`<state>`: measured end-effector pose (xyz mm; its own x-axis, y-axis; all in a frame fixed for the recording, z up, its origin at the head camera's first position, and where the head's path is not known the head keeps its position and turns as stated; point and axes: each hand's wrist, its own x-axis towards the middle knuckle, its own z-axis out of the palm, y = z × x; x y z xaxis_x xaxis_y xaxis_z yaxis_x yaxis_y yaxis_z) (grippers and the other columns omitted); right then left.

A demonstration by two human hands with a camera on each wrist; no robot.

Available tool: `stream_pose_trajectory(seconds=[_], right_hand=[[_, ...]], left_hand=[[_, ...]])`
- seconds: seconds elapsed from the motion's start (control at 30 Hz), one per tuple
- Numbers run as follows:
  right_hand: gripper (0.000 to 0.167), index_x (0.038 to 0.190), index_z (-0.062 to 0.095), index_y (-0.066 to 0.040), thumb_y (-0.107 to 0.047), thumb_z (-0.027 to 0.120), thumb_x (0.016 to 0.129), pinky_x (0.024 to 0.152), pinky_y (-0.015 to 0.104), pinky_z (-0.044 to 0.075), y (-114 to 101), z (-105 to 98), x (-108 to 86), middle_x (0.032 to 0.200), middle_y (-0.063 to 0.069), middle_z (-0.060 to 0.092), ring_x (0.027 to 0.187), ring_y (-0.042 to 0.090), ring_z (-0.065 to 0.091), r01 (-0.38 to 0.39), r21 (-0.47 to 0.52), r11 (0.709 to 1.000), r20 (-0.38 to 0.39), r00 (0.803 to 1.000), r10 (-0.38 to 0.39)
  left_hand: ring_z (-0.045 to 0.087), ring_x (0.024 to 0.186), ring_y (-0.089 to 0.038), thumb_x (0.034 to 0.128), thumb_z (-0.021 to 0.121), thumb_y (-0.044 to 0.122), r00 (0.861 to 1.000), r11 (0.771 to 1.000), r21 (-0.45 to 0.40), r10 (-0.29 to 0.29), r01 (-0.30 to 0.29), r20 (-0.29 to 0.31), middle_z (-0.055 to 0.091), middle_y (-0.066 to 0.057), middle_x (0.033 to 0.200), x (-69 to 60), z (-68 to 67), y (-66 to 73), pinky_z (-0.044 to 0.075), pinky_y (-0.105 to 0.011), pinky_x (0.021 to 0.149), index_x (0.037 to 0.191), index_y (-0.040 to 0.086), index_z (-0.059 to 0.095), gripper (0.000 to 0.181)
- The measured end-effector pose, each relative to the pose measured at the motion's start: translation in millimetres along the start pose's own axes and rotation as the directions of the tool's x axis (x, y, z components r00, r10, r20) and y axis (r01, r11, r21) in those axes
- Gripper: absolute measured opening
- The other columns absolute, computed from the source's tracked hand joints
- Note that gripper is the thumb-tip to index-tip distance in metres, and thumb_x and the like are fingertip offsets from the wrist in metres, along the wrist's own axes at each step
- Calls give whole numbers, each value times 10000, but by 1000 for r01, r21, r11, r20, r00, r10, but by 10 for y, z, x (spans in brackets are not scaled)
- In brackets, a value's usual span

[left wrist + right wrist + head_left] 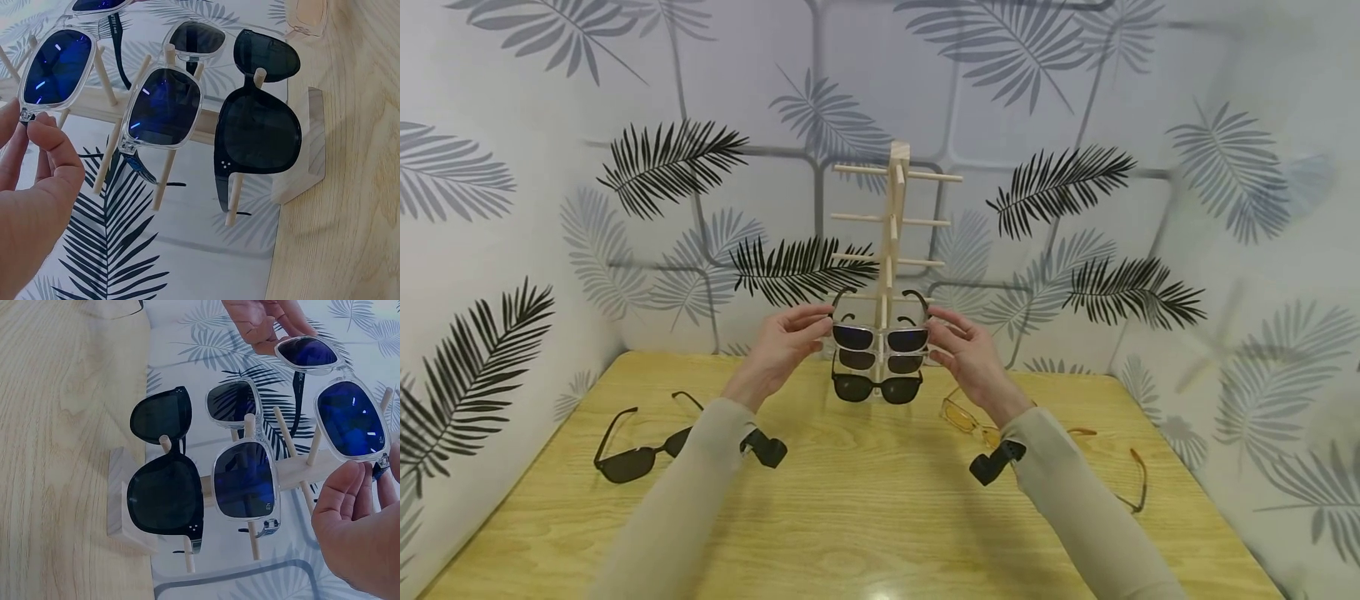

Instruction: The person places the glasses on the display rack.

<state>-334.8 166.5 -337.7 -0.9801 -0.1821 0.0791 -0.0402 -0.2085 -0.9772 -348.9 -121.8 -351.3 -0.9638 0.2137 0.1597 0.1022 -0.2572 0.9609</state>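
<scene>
Clear-framed sunglasses (853, 337) with dark blue lenses are pinched at both ends, level and in front of a wooden display rack (895, 192). My left hand (786, 346) grips the left hinge, and my right hand (970, 354) the right one. Their black temples point back toward the rack; whether the bridge touches a peg, I cannot tell. Just below, a second clear-framed pair (165, 106) hangs on the rack. Black sunglasses (164, 494) sit beneath that, on the lowest pegs. Both wrist views show the thumb and fingers at the hinges.
Black sunglasses (628, 465) lie with temples unfolded on the wooden table (880, 517) at left. Yellow-lensed glasses (958, 417) lie at right, partly behind my right forearm. Farther right, a thin-framed pair (1142, 483) shows partly. Bare pegs (932, 177) stick out from the rack's upper part.
</scene>
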Motion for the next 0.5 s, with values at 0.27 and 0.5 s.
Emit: stream_pose_trajectory(seconds=[0.27,0.5], right_hand=[[502,1434,478,-63,-254,596,985,758,219,532,27,-8,79,1004,-52,592,873,80,593,-11,41,999,-67,998,14],[467,1397,539,-81,-269,611,976,765,245,528,71,4,156,1016,-62,618,857,76,600,-12,38,999,-131,991,17]], left_hand=[[626,893,-103,960,629,163,1000,999,-31,11,-11,-10,638,-60,1104,87,40,-42,535,-204,693,1334,25,579,402],[625,905,-102,957,639,169,999,1000,-7,-10,10,-51,661,-5,1064,116,66,-66,532,-206,698,1347,31,572,419]])
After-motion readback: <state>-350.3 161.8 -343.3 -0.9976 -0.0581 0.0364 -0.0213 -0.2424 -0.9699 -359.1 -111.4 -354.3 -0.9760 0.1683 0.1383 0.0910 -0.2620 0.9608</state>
